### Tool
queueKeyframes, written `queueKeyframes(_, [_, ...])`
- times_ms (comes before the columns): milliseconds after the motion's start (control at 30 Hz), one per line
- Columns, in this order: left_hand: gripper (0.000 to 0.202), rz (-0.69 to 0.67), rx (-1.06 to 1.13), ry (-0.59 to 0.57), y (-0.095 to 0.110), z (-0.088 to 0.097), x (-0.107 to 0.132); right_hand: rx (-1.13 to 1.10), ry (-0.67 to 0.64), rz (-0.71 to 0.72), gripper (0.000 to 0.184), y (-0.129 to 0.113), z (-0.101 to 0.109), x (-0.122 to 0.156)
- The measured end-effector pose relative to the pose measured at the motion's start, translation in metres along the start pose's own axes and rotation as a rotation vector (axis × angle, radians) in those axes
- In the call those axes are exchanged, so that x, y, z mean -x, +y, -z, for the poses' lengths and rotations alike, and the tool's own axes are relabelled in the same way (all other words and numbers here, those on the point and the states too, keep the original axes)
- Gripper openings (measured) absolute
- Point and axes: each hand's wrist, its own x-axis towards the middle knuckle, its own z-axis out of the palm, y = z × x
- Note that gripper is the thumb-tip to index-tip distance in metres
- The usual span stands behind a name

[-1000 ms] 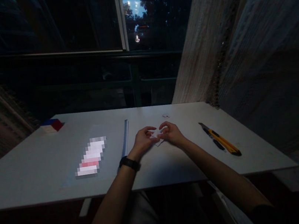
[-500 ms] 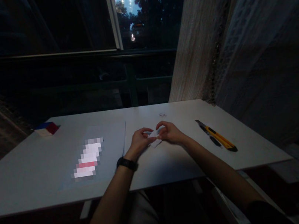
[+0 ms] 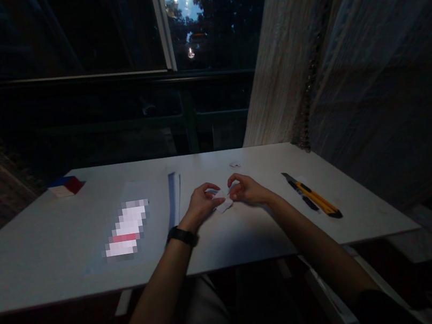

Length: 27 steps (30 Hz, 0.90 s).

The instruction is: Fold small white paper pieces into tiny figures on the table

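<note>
A small white piece of paper (image 3: 224, 205) with uneven edges lies between my two hands, just above or on the white table. My left hand (image 3: 204, 200) pinches its left side, thumb over the top and index finger arched. Curled fingers of my right hand (image 3: 248, 189) meet the paper's right edge; the exact contact is too small to see. Beside my left wrist, which wears a black band (image 3: 182, 236), a larger white sheet (image 3: 172, 201) has its right edge curled up.
On the right lie a yellow utility knife (image 3: 319, 199) and a smaller black cutter (image 3: 304, 196). A small scrap (image 3: 235, 165) sits beyond my hands. A coloured cube (image 3: 66, 186) stands at the far left, and a blurred-out bright rectangle (image 3: 128, 226) is on the left.
My right hand has shifted slightly right, and its fingertips have drawn back from the left thumb. The large sheet's right edge has lifted and curled near my left wrist.
</note>
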Motion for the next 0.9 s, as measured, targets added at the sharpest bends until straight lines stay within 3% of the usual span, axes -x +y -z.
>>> queueKeyframes(233, [0.046, 0.008, 0.047, 0.103, 0.002, 0.000, -0.001, -0.048, 0.038, 0.018, 0.037, -0.004, -0.003, 0.001])
queueKeyframes(400, [0.049, -0.010, 0.127, 0.173, 0.004, 0.000, -0.002, -0.039, 0.200, 0.051, 0.039, 0.003, -0.016, -0.004])
queueKeyframes(667, [0.064, 0.141, 0.378, 0.051, 0.012, -0.005, 0.005, -0.037, 0.339, 0.093, 0.026, 0.004, -0.017, -0.008])
queueKeyframes(900, [0.036, 0.172, 0.405, 0.059, 0.011, -0.005, 0.004, -0.032, 0.336, 0.089, 0.027, 0.002, -0.017, -0.007])
